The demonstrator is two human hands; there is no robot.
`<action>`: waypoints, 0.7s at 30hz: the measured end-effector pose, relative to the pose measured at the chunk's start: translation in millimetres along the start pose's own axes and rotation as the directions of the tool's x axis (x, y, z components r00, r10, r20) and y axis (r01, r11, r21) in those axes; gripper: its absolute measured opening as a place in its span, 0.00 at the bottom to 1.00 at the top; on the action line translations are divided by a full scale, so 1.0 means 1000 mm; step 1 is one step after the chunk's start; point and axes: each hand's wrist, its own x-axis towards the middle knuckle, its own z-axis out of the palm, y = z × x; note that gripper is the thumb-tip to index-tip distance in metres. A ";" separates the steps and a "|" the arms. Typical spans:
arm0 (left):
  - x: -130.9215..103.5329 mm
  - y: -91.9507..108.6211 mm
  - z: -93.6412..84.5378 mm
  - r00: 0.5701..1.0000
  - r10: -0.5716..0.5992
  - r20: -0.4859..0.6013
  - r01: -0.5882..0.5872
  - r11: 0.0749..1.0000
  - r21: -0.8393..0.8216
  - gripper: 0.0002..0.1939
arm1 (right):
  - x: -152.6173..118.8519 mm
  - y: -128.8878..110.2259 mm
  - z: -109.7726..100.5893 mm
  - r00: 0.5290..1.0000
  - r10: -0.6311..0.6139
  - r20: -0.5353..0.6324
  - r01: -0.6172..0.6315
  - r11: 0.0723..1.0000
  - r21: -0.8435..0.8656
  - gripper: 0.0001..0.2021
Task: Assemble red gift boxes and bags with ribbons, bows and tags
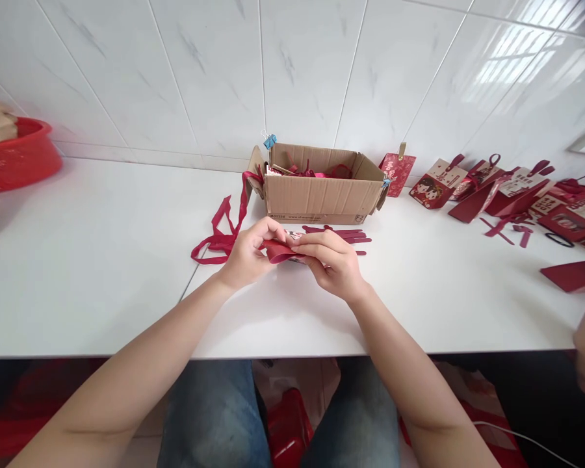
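While both of my hands meet over the middle of the table (102, 260), each grip is pinched on the same folded piece of red card (279, 251). My left hand (247, 253) has its thumb and fingertips closed on the left end of the card, and my right hand (332, 261) pinches the right end, with the fingers curled over the top edge. The card sits between the two hands, just above the white surface and close to the front edge nearest me.

Just behind my hands lie several dark red strips (341, 234) flat on the table. Beyond them stands an open cardboard box (316, 195) against the tiled wall, with red pieces inside and a blue clip (270, 140) on its back left corner. A long red ribbon (221, 234) trails from the box's left flap down onto the table beside my left hand.

Off to the right, well apart from my hands, a cluster of small red gift bags (507, 192) stands and lies along the wall, and a flat red card sheet (570, 275) lies near the table's right end. Far left, a red basin (24, 159) rests by the wall.
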 end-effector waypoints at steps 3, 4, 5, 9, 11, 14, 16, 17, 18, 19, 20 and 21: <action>0.000 -0.001 0.000 1.000 -0.019 -0.021 0.019 1.000 0.004 0.16 | 0.000 0.000 0.000 1.000 -0.004 -0.001 0.004 1.000 -0.010 0.11; 0.000 -0.002 0.000 1.000 -0.022 -0.020 0.022 1.000 0.000 0.16 | 0.000 0.001 0.000 1.000 -0.005 -0.008 0.005 1.000 -0.009 0.11; 0.000 -0.002 0.000 1.000 -0.021 -0.014 0.021 1.000 -0.006 0.16 | 0.000 0.001 0.001 1.000 -0.002 -0.015 0.002 1.000 -0.010 0.11; 0.000 -0.002 0.001 1.000 -0.008 0.002 0.008 1.000 -0.028 0.15 | -0.001 0.003 0.001 1.000 0.025 -0.010 -0.025 0.999 -0.028 0.11; 0.000 0.000 0.001 1.000 -0.012 -0.004 0.012 1.000 -0.029 0.15 | -0.001 0.003 0.001 0.999 0.037 0.004 -0.036 0.999 -0.027 0.11; 0.000 0.001 0.001 1.000 -0.011 -0.014 0.011 1.000 -0.003 0.16 | -0.003 0.004 0.002 0.999 0.052 -0.005 -0.052 0.998 -0.026 0.12; 0.000 0.001 0.001 1.000 -0.004 -0.019 0.005 1.000 0.026 0.16 | -0.004 0.004 0.003 0.997 0.080 0.000 -0.080 0.996 -0.036 0.13; 0.000 0.000 0.001 1.000 0.002 -0.021 -0.001 0.999 0.037 0.15 | -0.004 0.004 0.004 0.995 0.096 0.005 -0.096 0.995 -0.040 0.14; 0.000 -0.001 0.001 1.000 0.011 -0.022 -0.011 0.999 0.041 0.15 | -0.004 0.005 0.004 0.994 0.113 0.010 -0.112 0.993 -0.044 0.14; 0.000 -0.002 0.001 0.999 0.024 -0.026 -0.023 0.999 0.038 0.14 | -0.004 0.005 0.004 0.992 0.126 0.015 -0.125 0.991 -0.045 0.14; 0.000 -0.003 0.001 0.999 0.040 -0.035 -0.039 0.999 0.034 0.14 | -0.004 0.005 0.004 0.991 0.136 0.017 -0.136 0.990 -0.045 0.14; 0.000 -0.004 0.002 0.997 0.058 -0.046 -0.056 0.998 0.030 0.14 | -0.003 0.005 0.004 0.989 0.144 0.018 -0.143 0.989 -0.044 0.14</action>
